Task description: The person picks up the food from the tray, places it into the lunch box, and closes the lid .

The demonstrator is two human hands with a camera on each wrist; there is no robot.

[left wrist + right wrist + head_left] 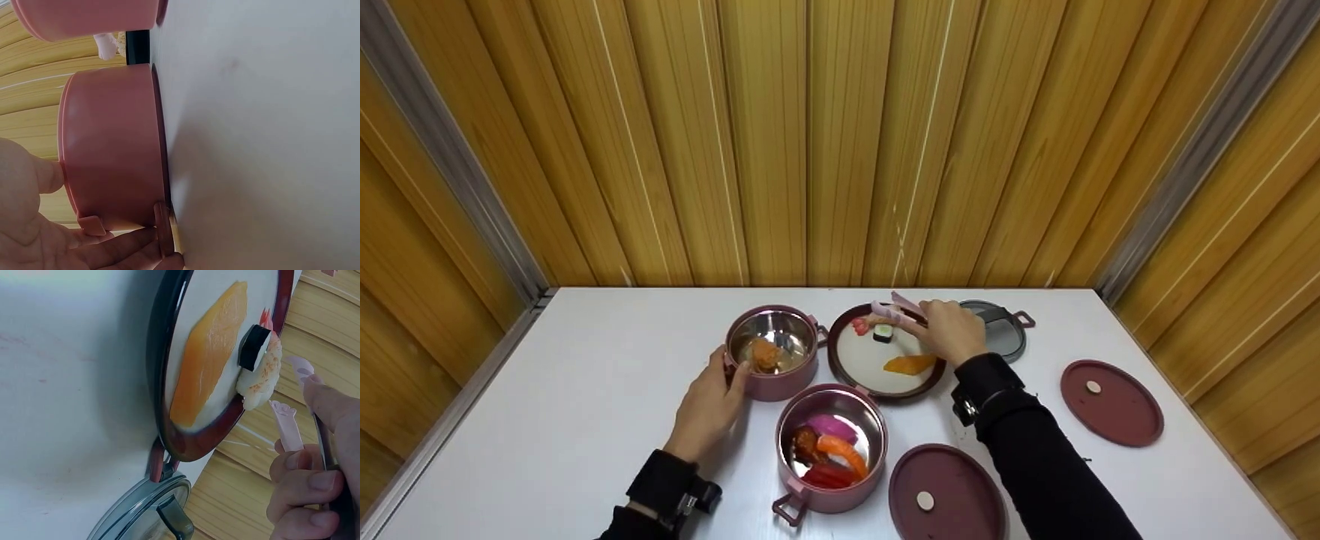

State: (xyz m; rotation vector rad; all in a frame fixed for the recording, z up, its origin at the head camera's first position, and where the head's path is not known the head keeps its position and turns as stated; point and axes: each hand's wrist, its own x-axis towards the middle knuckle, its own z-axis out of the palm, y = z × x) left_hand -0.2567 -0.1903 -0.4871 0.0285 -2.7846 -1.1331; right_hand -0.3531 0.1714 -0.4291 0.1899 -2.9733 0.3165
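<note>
My left hand (709, 409) holds the pink pot (781, 388) at the back left by its side handle, thumb at the rim. Inside that pot lies an orange-brown food piece (766, 354). My right hand (955, 330) grips pink-tipped tongs (288, 426) over the dark-rimmed plate (855, 367). The tong tips stand apart with nothing between them. On the plate lie an orange fish slice (211, 354), a small sushi roll (255, 347) and a shrimp piece (261, 379), the last two side by side near the tips.
A second pink pot (840, 501) in front holds several food pieces, among them an orange curved one (842, 452). Two dark red lids (952, 480) lie at the front and right. A grey see-through lid (1005, 345) sits behind my right wrist.
</note>
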